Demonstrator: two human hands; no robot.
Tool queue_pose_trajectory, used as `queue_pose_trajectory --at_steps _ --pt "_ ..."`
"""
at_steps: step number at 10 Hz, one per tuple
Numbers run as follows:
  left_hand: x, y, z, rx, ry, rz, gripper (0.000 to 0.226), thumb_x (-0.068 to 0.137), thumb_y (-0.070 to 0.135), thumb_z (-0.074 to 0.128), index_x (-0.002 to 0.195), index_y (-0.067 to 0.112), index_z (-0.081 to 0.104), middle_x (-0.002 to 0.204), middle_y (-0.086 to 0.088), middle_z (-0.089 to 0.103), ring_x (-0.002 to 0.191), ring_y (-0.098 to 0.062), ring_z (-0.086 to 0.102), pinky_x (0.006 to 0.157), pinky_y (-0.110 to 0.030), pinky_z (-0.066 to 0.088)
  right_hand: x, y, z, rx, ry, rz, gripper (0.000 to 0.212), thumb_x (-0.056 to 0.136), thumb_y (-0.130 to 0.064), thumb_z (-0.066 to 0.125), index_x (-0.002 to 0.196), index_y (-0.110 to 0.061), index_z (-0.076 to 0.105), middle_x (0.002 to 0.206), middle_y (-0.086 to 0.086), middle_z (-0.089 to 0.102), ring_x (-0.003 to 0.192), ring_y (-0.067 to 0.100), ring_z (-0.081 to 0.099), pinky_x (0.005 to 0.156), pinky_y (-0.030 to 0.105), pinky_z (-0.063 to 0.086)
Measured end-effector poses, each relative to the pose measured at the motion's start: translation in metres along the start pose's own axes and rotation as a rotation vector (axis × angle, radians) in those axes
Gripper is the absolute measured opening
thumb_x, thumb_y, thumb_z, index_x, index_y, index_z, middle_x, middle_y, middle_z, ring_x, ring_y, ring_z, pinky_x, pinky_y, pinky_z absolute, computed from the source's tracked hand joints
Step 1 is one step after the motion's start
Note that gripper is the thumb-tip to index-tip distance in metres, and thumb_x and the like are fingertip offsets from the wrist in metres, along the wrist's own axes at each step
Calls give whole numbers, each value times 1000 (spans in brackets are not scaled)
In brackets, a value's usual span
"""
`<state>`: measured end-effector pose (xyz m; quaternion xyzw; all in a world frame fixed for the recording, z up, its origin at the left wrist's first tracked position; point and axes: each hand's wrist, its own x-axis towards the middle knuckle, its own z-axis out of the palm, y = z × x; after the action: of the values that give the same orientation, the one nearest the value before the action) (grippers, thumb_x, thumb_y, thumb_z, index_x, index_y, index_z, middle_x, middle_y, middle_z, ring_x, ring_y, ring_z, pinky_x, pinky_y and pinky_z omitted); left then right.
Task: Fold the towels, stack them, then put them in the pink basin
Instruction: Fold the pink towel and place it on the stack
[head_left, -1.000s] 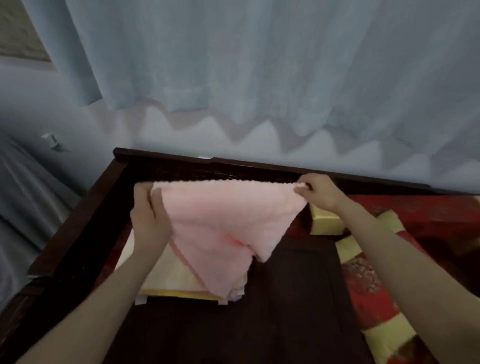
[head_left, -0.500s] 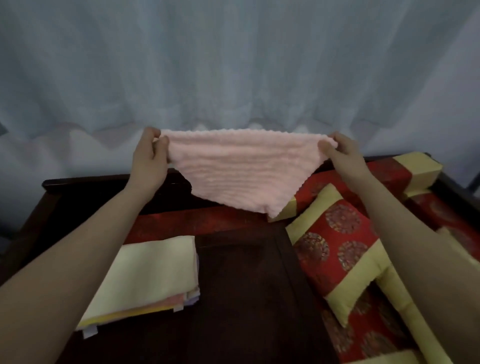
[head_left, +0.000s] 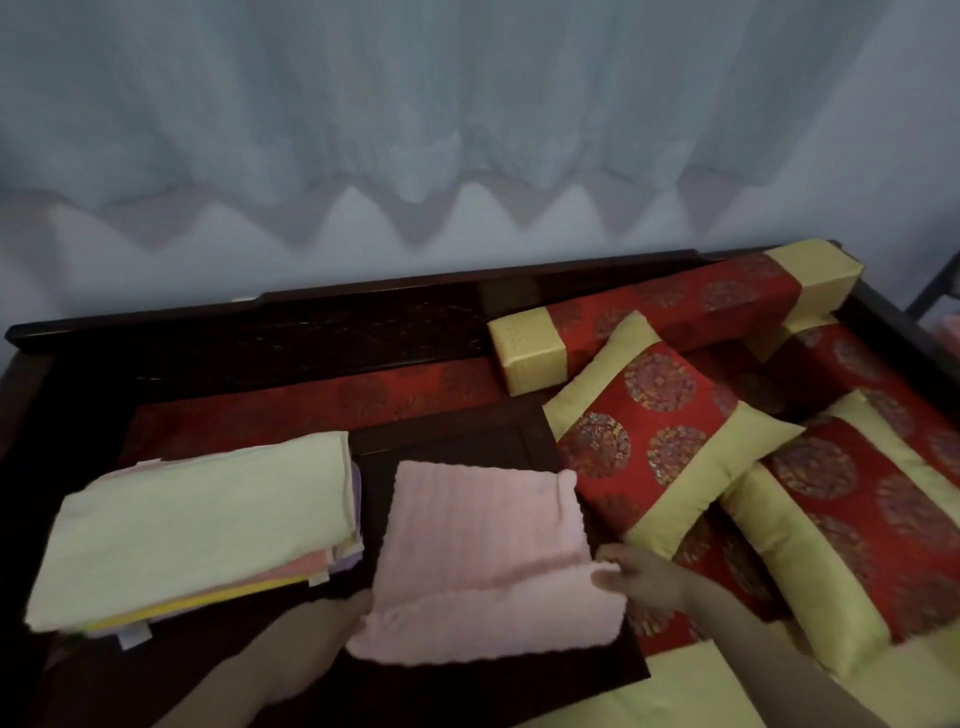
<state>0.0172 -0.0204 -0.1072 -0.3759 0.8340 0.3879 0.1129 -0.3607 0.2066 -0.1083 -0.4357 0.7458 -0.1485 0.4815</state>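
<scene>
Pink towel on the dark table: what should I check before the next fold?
1. Pink ribbed towel lies spread on dark wooden table: ok.
2. Right hand pinches its right edge: ok.
3. Left hand grips left edge: cannot tell, fingers hidden.
4. Stack of folded towels, pale yellow on top, apart from pink towel: ok.
5. Pink basin in view: not ok.

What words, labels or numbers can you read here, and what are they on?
No legible text anywhere.
White tags on the folded towel stack: too blurred to read.
Round medallions on the red cushion: pattern only, no characters legible.
Pink towel: no label showing.
</scene>
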Motion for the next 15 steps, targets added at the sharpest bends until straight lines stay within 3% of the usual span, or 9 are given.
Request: queue_pose_trajectory --at_steps 1,3,4,6,7,9,12,13,15 --pt "-9 -2 17 100 -129 -9 26 89 61 41 109 46 51 97 17 62 92 -8 58 90 -25 45 2 15 20 -17 61 -21 25 91 -31 59 74 -49 58 74 -29 60 69 -8 52 65 20 38" --pt "29 51 0 -303 219 -8 16 99 22 44 88 30 51 93 -2 63 82 -6 54 73 -6 40 36 -1 17 120 436 -145 19 91 -25 59 77 -37 55 71 -10 59 64 1 52 59 19 38" --pt "66 78 -14 -368 372 24 15 99 27 42 92 21 54 84 -7 60 79 -19 57 68 -27 43 63 -21 3 249 547 -161 12 93 -22 58 82 -26 57 72 -7 59 63 1 53 57 16 40" --pt "135 89 -7 -488 494 -218 13 100 20 40 95 25 50 114 -12 51 125 -31 44 95 -33 36 112 -21 -11 283 469 -142 15 94 -18 57 90 -4 56 91 5 64 77 -4 55 70 11 41" --pt "154 96 -1 -314 583 -349 37 102 12 31 69 29 30 74 4 35 76 -13 46 63 -11 36 120 -6 -11 62 431 -73 19 98 -27 47 90 -10 49 69 1 51 58 6 44 57 22 34" --pt "179 23 35 -352 666 -438 29 98 14 37 121 2 49 130 -12 52 121 -31 46 106 -44 35 123 10 -3 -172 638 83 14 99 -28 41 93 -15 46 75 -1 52 68 18 50 53 31 31" --pt "183 11 40 -531 641 -592 32 97 15 39 116 -9 47 115 -27 56 108 -41 52 103 -54 37 114 20 2 -52 643 433 48 91 -54 36 75 -15 59 83 2 60 88 24 57 75 36 43" --pt "175 28 29 -593 510 -507 25 97 25 41 101 7 57 105 -23 61 99 -40 56 93 -49 42 105 29 -5 646 598 442 35 91 -28 44 65 -9 59 62 3 64 68 24 57 69 34 43" --pt "160 63 12 -615 315 -320 34 82 28 70 110 21 51 100 -1 60 92 -21 58 75 -35 46 93 47 -15 314 491 157 40 69 7 63 62 -32 63 75 -7 64 74 12 59 71 16 46"
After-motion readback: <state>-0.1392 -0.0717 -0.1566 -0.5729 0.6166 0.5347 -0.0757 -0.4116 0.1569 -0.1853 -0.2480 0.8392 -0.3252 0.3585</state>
